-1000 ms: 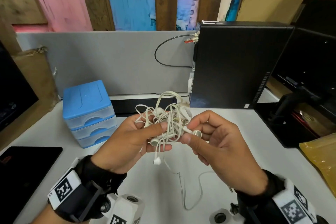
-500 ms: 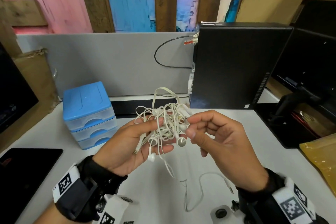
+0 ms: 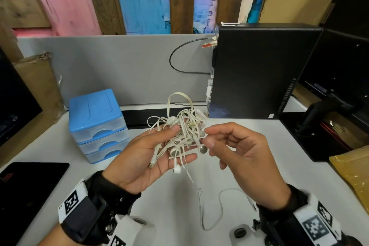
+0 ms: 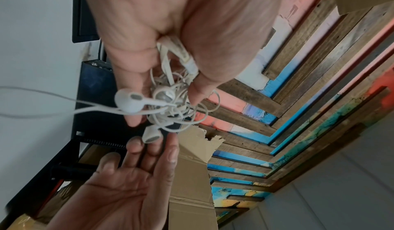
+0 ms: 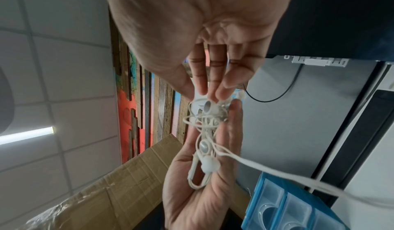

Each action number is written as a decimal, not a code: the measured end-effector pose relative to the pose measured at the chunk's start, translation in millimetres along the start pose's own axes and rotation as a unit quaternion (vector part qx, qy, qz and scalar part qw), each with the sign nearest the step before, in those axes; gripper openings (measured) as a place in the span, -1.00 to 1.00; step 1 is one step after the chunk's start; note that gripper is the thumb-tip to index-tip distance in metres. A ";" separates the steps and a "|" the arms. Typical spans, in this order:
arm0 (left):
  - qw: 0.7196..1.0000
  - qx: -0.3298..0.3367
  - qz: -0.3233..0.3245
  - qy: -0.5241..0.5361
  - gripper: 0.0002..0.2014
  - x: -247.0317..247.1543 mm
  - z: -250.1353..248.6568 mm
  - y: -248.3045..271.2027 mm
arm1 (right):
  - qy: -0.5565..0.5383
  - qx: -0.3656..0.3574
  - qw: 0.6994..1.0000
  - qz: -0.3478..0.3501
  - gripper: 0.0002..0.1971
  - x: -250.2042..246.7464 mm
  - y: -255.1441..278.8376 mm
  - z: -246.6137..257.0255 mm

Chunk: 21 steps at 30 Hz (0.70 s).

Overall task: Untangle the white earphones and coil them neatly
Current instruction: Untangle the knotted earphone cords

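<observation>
Cradling a knot of white earphones [image 3: 182, 132] above the worktop [image 3: 179, 205], the left hand [image 3: 147, 158] pins it with a curled thumb while the right hand [image 3: 237, 156] pinches one earbud [image 3: 203, 149]. Light, limp and snag-prone, the cord likely frees best when led out by its earbuds, not yanked.

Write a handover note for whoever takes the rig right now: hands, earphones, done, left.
Left hand: palm up above the desk, thumb pressing the tangled white earphones against its fingers.
Right hand: thumb and forefinger pinch at the tangle's right edge, just above one earbud.
Earphones: still one knotted bundle, several buds showing; a loose cable tail hangs down onto the desk.
Done: bundle lifted, one bud singled out.
Left: free each strand, then coil neatly. No coiling has begun.
</observation>
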<state>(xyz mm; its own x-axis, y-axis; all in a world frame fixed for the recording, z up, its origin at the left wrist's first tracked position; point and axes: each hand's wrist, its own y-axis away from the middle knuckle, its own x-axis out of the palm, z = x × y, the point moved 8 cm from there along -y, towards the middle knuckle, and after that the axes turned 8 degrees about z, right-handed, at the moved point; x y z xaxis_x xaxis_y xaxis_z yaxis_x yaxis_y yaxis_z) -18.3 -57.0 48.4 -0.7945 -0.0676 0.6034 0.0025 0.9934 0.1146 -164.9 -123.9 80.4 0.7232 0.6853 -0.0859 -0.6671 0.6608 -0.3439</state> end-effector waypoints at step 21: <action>0.997 0.039 0.058 0.033 -0.49 22.4 -2.1 8.3 | 0.164 -0.093 0.981 -0.052 -0.93 25.4 19.6 7.3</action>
<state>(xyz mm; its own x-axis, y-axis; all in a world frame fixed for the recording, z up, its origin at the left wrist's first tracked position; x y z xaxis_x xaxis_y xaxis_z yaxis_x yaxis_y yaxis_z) -34.8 -50.5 64.5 -0.7503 0.0450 0.6595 0.0430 0.9989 -0.0192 -160.9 -91.3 78.2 0.8243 0.4624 -0.3265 -0.5649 0.6342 -0.5280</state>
